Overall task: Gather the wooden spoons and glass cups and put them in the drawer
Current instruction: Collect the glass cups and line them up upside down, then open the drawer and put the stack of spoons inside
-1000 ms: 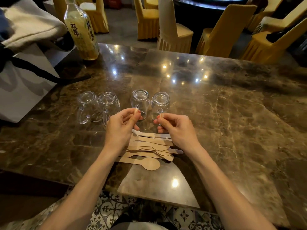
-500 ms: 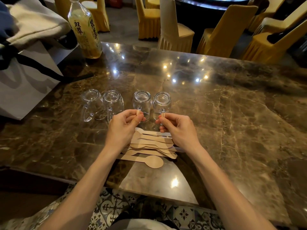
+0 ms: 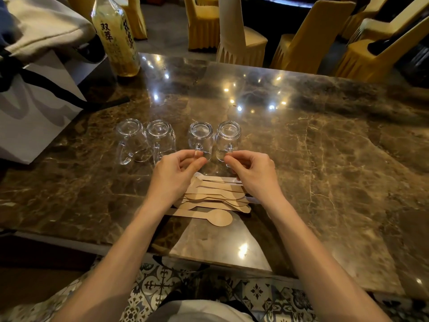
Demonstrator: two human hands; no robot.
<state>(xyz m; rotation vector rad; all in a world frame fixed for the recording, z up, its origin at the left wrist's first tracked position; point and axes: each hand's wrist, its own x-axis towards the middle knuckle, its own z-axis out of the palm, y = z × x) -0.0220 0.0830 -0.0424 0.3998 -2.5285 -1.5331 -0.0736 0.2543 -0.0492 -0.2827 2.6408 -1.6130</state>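
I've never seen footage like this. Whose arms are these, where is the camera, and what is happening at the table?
There is no machine here. A person wears one wide-angle camera on the head, which looks down at their own bare arms. On the marble table four glass cups stand upside down in a row, and wooden spoons are piled nearer the person. A bottle and a paper bag sit far left. The left hand and right hand each curl their fingers at a cup's handle; I cannot tell whether they grip.
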